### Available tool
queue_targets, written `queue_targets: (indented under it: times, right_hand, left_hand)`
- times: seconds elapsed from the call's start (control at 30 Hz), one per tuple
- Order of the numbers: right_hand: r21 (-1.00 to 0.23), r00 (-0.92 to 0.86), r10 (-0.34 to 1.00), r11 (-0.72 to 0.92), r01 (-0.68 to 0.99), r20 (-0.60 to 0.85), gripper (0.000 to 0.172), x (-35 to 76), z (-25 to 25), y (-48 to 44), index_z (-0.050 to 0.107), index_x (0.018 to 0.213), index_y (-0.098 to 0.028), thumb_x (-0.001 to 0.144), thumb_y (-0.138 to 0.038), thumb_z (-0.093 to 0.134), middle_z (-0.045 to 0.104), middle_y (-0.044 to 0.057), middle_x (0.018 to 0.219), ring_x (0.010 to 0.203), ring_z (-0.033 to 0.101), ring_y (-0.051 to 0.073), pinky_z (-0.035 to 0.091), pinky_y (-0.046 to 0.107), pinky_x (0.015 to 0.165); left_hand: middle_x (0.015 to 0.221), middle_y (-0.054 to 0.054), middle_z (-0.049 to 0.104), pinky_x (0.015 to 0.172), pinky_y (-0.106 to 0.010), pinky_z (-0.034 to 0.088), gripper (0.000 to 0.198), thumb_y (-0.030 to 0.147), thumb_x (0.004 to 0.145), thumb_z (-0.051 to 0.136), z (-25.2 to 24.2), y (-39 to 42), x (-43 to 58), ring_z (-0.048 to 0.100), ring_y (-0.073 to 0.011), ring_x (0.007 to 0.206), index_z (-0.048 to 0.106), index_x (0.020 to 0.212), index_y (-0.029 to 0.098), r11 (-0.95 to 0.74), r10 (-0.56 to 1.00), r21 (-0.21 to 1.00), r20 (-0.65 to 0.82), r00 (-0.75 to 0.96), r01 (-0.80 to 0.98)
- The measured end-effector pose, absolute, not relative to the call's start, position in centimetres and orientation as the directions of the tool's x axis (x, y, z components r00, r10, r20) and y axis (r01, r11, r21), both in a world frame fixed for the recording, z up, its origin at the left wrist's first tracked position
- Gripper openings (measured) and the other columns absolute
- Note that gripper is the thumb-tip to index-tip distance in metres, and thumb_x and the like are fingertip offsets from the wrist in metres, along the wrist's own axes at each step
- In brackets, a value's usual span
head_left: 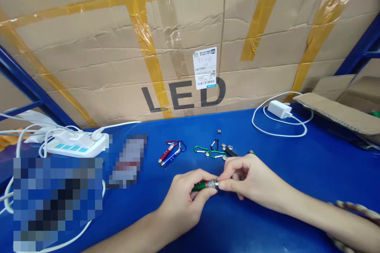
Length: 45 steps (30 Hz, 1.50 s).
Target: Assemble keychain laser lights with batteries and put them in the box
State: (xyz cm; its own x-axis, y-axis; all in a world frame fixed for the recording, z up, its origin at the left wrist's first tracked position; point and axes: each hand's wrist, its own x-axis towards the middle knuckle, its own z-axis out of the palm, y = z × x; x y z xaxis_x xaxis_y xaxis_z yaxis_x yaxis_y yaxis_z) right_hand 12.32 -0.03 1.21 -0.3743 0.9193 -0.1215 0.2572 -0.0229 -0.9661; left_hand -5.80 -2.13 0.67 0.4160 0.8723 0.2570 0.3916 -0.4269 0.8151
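Note:
My left hand (190, 195) is closed round a green mini flashlight (199, 186), which lies nearly level with its silver end to the right. My right hand (247, 178) pinches at that silver end with thumb and fingertips; whether a separate small part sits in the pinch is hidden. Beyond my hands, a red mini flashlight (166, 153) and a blue mini flashlight (171, 158) lie side by side, each with a carabiner. Two green carabiners (201, 150), a black carabiner (214, 144) and several small silver caps (219, 131) are scattered nearby. A black tube (230, 151) is partly behind my right hand.
A white power strip (80, 146) with cables stands at the left, near a blurred phone-like object (129, 161). A white charger (279, 109) with a looped cable lies at the back right. A large cardboard box (113, 63) walls off the back of the blue table (297, 162).

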Motion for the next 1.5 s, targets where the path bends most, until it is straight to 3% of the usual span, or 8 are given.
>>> queue_targets:
  times: [0.47,0.63,0.77,0.9,1.03,1.17,1.3,1.5]
  right_hand:
    - [-0.970,-0.411,0.891,-0.108,0.219,-0.192,0.033,12.7,1.5,0.5,0.065,0.061,-0.013,0.054,-0.042,0.081,0.055,-0.004,0.045,0.037,0.045,0.005,0.030,0.016,0.035]
    - [-0.969,-0.429,0.883,-0.101,0.224,-0.191,0.036,12.7,1.6,0.7,0.063,0.061,-0.013,0.057,-0.045,0.079,0.052,-0.004,0.043,0.038,0.045,0.006,0.030,0.016,0.036]
    - [-0.951,-0.345,0.934,0.188,0.245,0.096,0.033,13.0,1.8,0.6,0.066,0.067,-0.014,0.056,-0.041,0.082,0.058,-0.002,0.057,0.044,0.046,0.006,0.035,0.018,0.042]
    - [-0.795,-0.422,0.788,0.567,0.216,0.448,0.021,13.3,1.6,0.5,0.073,0.074,-0.017,0.070,-0.038,0.075,0.063,0.002,0.068,0.053,0.052,0.008,0.040,0.018,0.046]
    - [-0.697,-0.482,0.676,0.696,0.171,0.557,0.015,13.3,1.1,0.4,0.074,0.082,-0.018,0.077,-0.031,0.071,0.067,0.003,0.070,0.058,0.058,0.009,0.042,0.017,0.047]
    - [-0.793,-0.426,0.759,0.593,0.142,0.492,0.010,13.1,0.9,0.3,0.074,0.077,-0.017,0.073,-0.026,0.074,0.068,0.002,0.070,0.050,0.057,0.007,0.044,0.016,0.045]
    - [-0.914,-0.389,0.853,0.401,0.060,0.349,0.012,13.0,1.0,0.3,0.074,0.072,-0.017,0.068,-0.027,0.078,0.068,0.002,0.071,0.043,0.056,0.006,0.046,0.017,0.041]
    - [-0.991,-0.419,0.901,0.134,0.028,0.110,0.015,13.0,1.6,0.4,0.073,0.063,-0.016,0.057,-0.025,0.083,0.066,0.000,0.062,0.041,0.053,0.005,0.044,0.015,0.039]
  left_hand:
    - [0.075,-0.005,0.072,0.053,-0.020,0.049,0.018,0.015,0.081,0.060,0.2,-1.7,-6.1,0.062,-0.0155,0.059,0.072,0.095,0.017,-0.583,0.805,0.693,0.421,0.418,0.425]
    - [0.076,-0.005,0.071,0.057,-0.021,0.050,0.018,0.016,0.081,0.058,0.4,-1.8,-6.0,0.064,-0.0164,0.064,0.072,0.092,0.018,-0.516,0.844,0.761,0.375,0.383,0.394]
    - [0.073,-0.004,0.070,0.059,-0.018,0.049,0.018,0.016,0.080,0.055,0.8,-2.0,-5.8,0.064,-0.0141,0.063,0.070,0.089,0.015,-0.430,0.890,0.822,0.317,0.328,0.374]
    - [0.066,-0.002,0.065,0.057,-0.018,0.047,0.018,0.019,0.082,0.051,1.1,-2.0,-5.7,0.061,-0.0128,0.060,0.068,0.085,0.013,-0.370,0.909,0.852,0.250,0.332,0.371]
    - [0.064,-0.001,0.064,0.060,-0.018,0.046,0.018,0.020,0.082,0.051,1.1,-1.8,-5.6,0.060,-0.0131,0.061,0.068,0.084,0.014,-0.330,0.914,0.870,0.198,0.354,0.366]
    - [0.069,-0.003,0.069,0.061,-0.019,0.048,0.021,0.021,0.082,0.052,1.0,-1.7,-5.7,0.063,-0.0143,0.064,0.067,0.093,0.014,-0.315,0.912,0.885,0.183,0.368,0.341]
    - [0.068,-0.002,0.071,0.059,-0.020,0.048,0.027,0.022,0.082,0.053,1.0,-1.9,-5.8,0.064,-0.0153,0.062,0.066,0.104,0.016,-0.346,0.901,0.864,0.196,0.388,0.366]
    - [0.074,-0.003,0.073,0.059,-0.019,0.051,0.028,0.022,0.084,0.056,0.5,-2.0,-6.0,0.067,-0.0156,0.062,0.067,0.109,0.015,-0.425,0.872,0.821,0.257,0.417,0.382]
